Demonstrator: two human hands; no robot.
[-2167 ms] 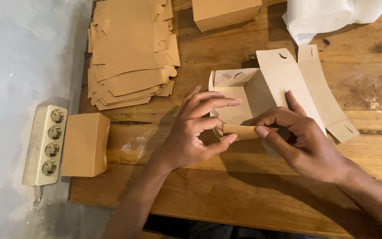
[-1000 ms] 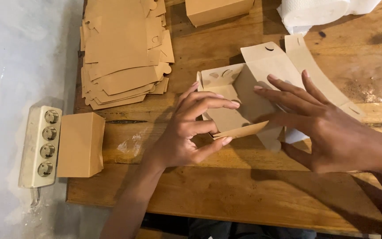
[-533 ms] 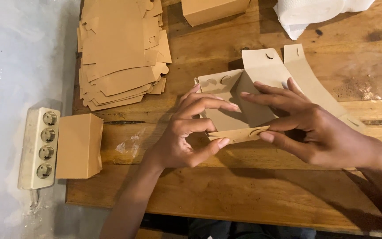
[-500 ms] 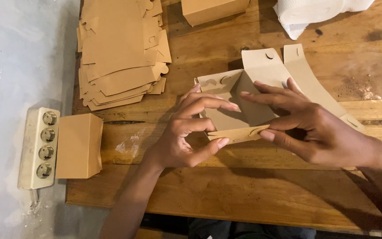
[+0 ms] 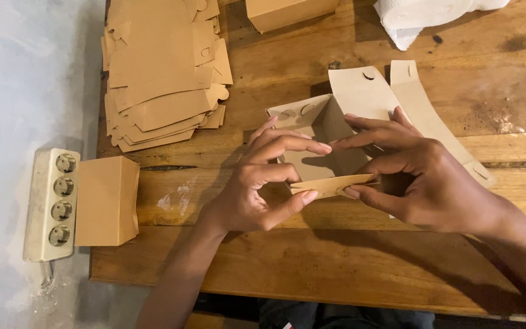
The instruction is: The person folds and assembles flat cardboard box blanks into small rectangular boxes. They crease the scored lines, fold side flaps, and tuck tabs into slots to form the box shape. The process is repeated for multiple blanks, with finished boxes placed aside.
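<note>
A half-folded brown cardboard box (image 5: 324, 131) lies in the middle of the wooden table (image 5: 348, 268), its lid and side flaps spread toward the upper right. My left hand (image 5: 257, 183) grips the box's near-left side, thumb under the near flap and fingers curled over the wall. On the right side, my right hand (image 5: 421, 176) pinches that near flap with its thumb, and its fingers reach into the box. The two index fingertips almost touch above the open box.
A stack of flat brown box blanks (image 5: 162, 67) lies at the upper left. One finished closed box (image 5: 106, 201) sits at the table's left edge, beside a white power strip (image 5: 52, 204). Another folded box (image 5: 287, 11) and white cloth or plastic (image 5: 427, 15) lie at the far edge.
My right hand came off the flap, spread flat over the box, then curled in and pinched the near flap again. The left hand kept its grip; the box walls stand more upright.
</note>
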